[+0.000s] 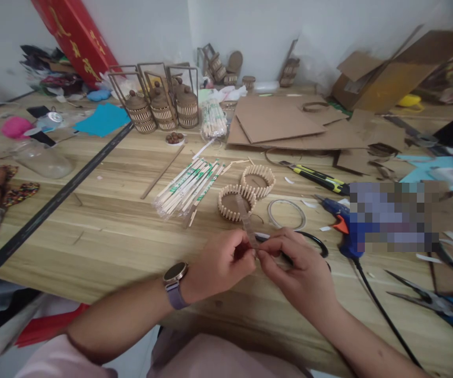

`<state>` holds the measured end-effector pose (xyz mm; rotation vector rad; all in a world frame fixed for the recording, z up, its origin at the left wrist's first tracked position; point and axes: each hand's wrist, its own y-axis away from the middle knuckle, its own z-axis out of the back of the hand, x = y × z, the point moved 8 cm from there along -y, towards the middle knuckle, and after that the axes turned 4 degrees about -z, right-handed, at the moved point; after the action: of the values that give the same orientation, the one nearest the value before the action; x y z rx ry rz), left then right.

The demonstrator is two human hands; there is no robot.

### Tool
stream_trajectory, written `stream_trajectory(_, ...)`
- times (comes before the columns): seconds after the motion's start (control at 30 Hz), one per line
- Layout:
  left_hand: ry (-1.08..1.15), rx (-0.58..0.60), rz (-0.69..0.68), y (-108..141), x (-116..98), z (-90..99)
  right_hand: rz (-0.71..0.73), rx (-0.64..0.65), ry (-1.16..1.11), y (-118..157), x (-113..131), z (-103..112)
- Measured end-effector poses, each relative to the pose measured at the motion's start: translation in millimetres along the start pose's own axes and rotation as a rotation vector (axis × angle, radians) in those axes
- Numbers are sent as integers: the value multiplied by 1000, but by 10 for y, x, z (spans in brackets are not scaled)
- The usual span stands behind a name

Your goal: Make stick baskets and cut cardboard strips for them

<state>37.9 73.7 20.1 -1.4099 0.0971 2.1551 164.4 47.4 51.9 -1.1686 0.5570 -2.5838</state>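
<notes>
Near the middle of the table's [112, 220] near edge, a thin strip [247, 219] is pinched by both hands. Its low end is gripped between the thumb and finger of the left hand [224, 265], and it is also nipped by the fingertips of the right hand [299, 265], just beside. The strip is blurred, so it may be clear tape, but this is hard to tell. Its top end is seen in front of the nearer stick ring [223, 207]. A second stick ring [268, 182] is set next to it, toward the far edge. A watch [176, 273] is worn on the left wrist. Black scissors [321, 242] are partly hidden by the right hand. A pack of sticks [189, 186] is laid left of the rings. Toward the right edge, a blue glue gun [351, 239] and pliers [427, 299] are seen. Three little baskets [166, 110] are lined up near the far edge.
</notes>
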Motion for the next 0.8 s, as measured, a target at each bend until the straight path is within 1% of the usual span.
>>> stream_trajectory(0.17, 23, 53, 20, 19, 27, -44, -48, 19, -21, -17, -29, -7)
stream_trajectory(0.33, 61, 56, -1, 19, 7, -49, -107, 49, -67, -24, -70, -21)
stream_trajectory(0.6, 120, 78, -14, 30, -14, -63, -108, 66, -162, -43, -73, -16)
stream_trajectory(0.8, 151, 75, -42, 24, -58, -56, -122, 78, -171, -45, -82, -26)
